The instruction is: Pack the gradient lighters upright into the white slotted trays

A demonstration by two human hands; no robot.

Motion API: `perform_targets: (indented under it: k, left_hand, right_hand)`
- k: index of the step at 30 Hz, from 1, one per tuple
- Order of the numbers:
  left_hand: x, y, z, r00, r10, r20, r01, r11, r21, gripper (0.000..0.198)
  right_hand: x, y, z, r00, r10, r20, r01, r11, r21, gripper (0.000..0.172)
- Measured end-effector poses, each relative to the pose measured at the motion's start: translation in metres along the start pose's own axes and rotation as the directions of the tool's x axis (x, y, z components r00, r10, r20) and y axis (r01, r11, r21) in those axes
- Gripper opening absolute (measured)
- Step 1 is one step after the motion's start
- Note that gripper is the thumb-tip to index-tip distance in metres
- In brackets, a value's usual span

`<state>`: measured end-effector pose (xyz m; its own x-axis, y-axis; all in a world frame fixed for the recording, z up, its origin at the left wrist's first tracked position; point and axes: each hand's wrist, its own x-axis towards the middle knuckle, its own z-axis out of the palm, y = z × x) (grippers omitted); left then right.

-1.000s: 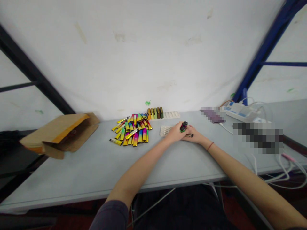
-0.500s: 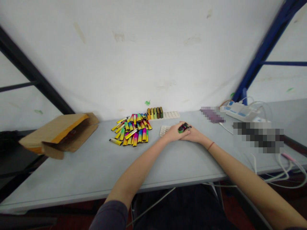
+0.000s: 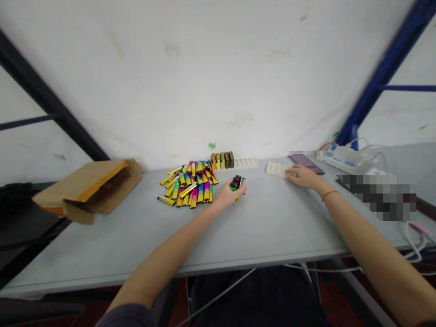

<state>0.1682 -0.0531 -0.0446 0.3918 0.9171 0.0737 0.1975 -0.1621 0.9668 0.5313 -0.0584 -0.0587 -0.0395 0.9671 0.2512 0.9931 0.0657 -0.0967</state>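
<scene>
My left hand (image 3: pixel 229 194) is closed round a few lighters (image 3: pixel 237 183), their metal tops and a green body showing above the fingers. To its left lies a pile of shiny multicoloured lighters (image 3: pixel 200 192). My right hand (image 3: pixel 304 176) reaches over the right end of a white perforated tray (image 3: pixel 276 169), with its fingertips on the tray's edge. Against the wall, lighters (image 3: pixel 223 160) stand upright in rows, and a second white tray (image 3: pixel 246 163) extends to their right with its holes bare.
An open brown cardboard box (image 3: pixel 85 186) lies at the left of the grey table (image 3: pixel 265 236). A purple phone-like object (image 3: pixel 306 162), a white power strip (image 3: pixel 350 159) and cables are on the right, near a blurred dark item (image 3: pixel 384 197).
My hands have parted. The left moved left with the lighters, and the right moved right; the small white tray now lies farther right, under the right fingertips.
</scene>
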Motion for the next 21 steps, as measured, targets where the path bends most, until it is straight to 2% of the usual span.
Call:
perform_targets:
  k: [1,3,6,8,11,13,15,17,19,21]
  left_hand:
    - [-0.002,0.0,0.002,1.0,-0.008,0.013,0.008,1.0,0.001,0.024]
    - [-0.003,0.0,0.007,0.999,-0.006,0.04,0.005,1.0,0.005,0.019]
    - [-0.004,0.001,0.009,0.999,0.015,0.04,-0.016,1.0,0.013,0.014]
    - [-0.004,0.0,0.008,1.0,0.017,0.007,-0.017,1.0,0.022,0.015]
    - [-0.001,-0.004,0.008,0.997,-0.014,-0.077,0.015,1.0,0.008,0.018]
    - [0.003,-0.006,0.011,0.989,-0.049,-0.14,0.044,0.998,-0.036,0.018]
    - [0.008,-0.008,0.014,0.976,-0.09,-0.199,0.074,0.994,-0.085,0.016]
    - [0.014,-0.008,0.017,0.962,-0.123,-0.244,0.097,0.988,-0.117,0.014]
    - [0.021,-0.007,0.016,0.954,-0.146,-0.26,0.112,0.984,-0.142,0.014]
    - [0.029,-0.006,0.013,0.953,-0.165,-0.253,0.126,0.979,-0.163,0.015]
  right_hand:
    - [0.012,-0.004,0.002,0.998,-0.013,0.06,0.014,1.0,-0.028,0.035]
    - [0.034,-0.016,0.007,0.995,0.042,0.094,-0.036,0.997,-0.07,0.04]
    - [0.057,-0.032,0.015,0.99,0.121,0.067,-0.116,0.991,-0.068,0.044]
    - [0.063,-0.04,0.019,0.987,0.149,0.054,-0.146,0.987,-0.063,0.045]
    - [0.058,-0.055,0.019,0.973,0.22,-0.064,-0.221,0.975,-0.019,0.049]
    - [0.047,-0.073,0.016,0.959,0.232,-0.165,-0.218,0.971,0.095,0.056]
    - [0.032,-0.098,0.012,0.984,0.112,-0.139,-0.064,0.948,0.311,0.053]
    - [0.018,-0.127,0.012,0.993,-0.121,-0.011,0.109,0.848,0.518,0.054]
    - [0.01,-0.154,0.014,0.957,-0.284,0.052,0.199,0.782,0.591,0.058]
    - [0.011,-0.176,0.018,0.945,-0.319,0.069,0.223,0.785,0.578,0.043]
